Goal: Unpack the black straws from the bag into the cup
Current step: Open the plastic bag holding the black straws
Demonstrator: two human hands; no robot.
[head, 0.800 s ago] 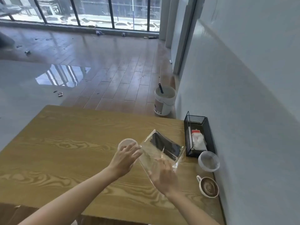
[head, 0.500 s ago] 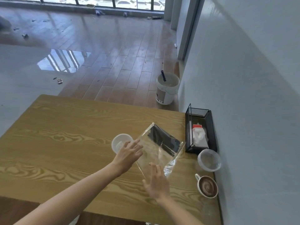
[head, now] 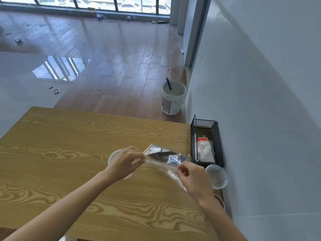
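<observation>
A clear plastic bag [head: 163,158] with black straws [head: 159,155] inside hangs just above the wooden table [head: 69,153]. My left hand [head: 126,161] pinches the bag's near left edge. My right hand [head: 194,178] pinches its near right edge, so the mouth is stretched between both hands. The white cup [head: 113,156] stands on the table behind my left hand, which hides most of it.
A black mesh tray [head: 218,145] with tissues sits against the right wall. In front of it stand a clear plastic lid or bowl [head: 217,176] and a coffee cup [head: 220,200] half hidden by my right forearm. A white bucket [head: 172,98] stands on the floor beyond the table.
The bag was held upright and flat; now it lies lower and more level, with both hands gripping its near edge. My right hand rose from below the bag to its right edge.
</observation>
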